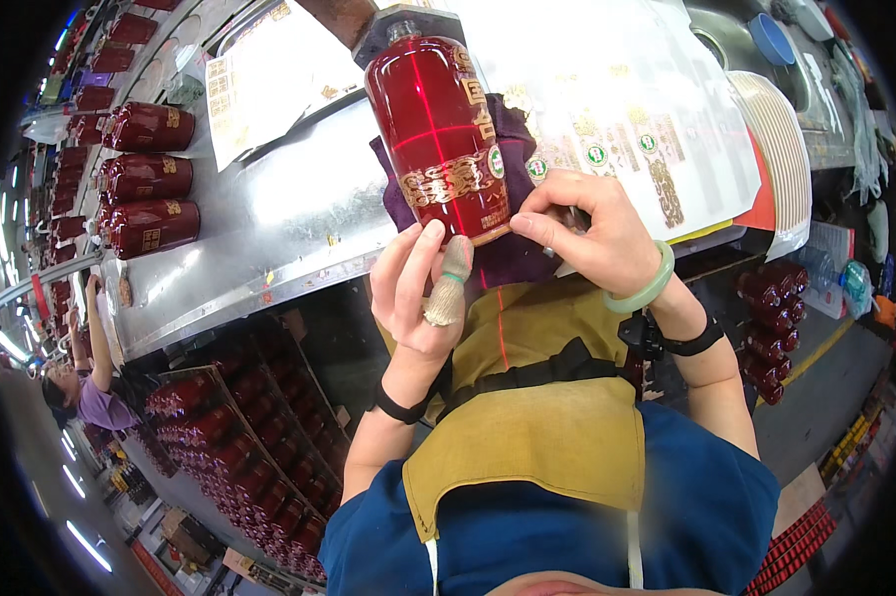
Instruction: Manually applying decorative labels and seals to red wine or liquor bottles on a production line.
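Observation:
A dark red glass bottle (433,119) with gold decorations and a small round green-and-white sticker lies on a dark purple cloth (518,134). Its base faces me, and red laser lines cross its side. My left hand (418,288) steadies the bottle at the base, fingertips against the glass; one digit wears a fabric finger cover (446,298). At the right edge of the base, my right hand (602,228) is closed in a pinch beside a thin gold edge. What lies between those fingertips is too small to make out.
Sheets of gold stickers (617,129) cover the table to the right, and another sheet (269,74) lies at left. Several red bottles (148,179) line the metal table (279,223). Crates of bottles (239,437) stand below. A person in purple (105,397) works at far left.

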`<state>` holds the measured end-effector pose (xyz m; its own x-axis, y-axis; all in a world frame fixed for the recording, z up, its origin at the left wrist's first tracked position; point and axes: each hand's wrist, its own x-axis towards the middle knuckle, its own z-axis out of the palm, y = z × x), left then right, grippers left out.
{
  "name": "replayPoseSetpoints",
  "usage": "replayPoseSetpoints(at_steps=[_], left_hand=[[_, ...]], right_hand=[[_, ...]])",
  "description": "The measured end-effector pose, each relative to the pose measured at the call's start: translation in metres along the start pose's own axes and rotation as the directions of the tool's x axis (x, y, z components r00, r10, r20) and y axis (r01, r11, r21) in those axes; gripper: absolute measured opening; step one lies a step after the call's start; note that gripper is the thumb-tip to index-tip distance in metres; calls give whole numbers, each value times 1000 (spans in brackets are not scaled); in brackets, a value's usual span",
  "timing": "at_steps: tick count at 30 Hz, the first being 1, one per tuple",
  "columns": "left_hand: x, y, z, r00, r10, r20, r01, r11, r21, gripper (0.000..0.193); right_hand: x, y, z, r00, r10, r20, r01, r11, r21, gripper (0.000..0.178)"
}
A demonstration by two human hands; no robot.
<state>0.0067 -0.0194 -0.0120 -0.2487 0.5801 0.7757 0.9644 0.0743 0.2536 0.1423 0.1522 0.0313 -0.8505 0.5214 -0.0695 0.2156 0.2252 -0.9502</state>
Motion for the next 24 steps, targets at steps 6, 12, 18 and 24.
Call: replayPoseSetpoints(at_steps=[6, 12, 18, 24], left_hand=[[12, 9, 4, 992, 39, -118, -23, 991, 134, 38], [10, -2, 2, 996, -67, -57, 62, 994, -94, 32], [-4, -1, 1, 981, -187, -52, 179, 975, -131, 36], [2, 4, 3, 997, -14, -71, 15, 1000, 12, 40]], right_hand=[[0, 1, 1, 1000, 10, 1, -10, 999, 40, 19], [-3, -1, -1, 995, -93, -37, 94, 996, 11, 17], [-4, 0, -6, 996, -89, -31, 88, 996, -22, 19], [-2, 6, -7, 996, -81, -31, 81, 997, -5, 19]])
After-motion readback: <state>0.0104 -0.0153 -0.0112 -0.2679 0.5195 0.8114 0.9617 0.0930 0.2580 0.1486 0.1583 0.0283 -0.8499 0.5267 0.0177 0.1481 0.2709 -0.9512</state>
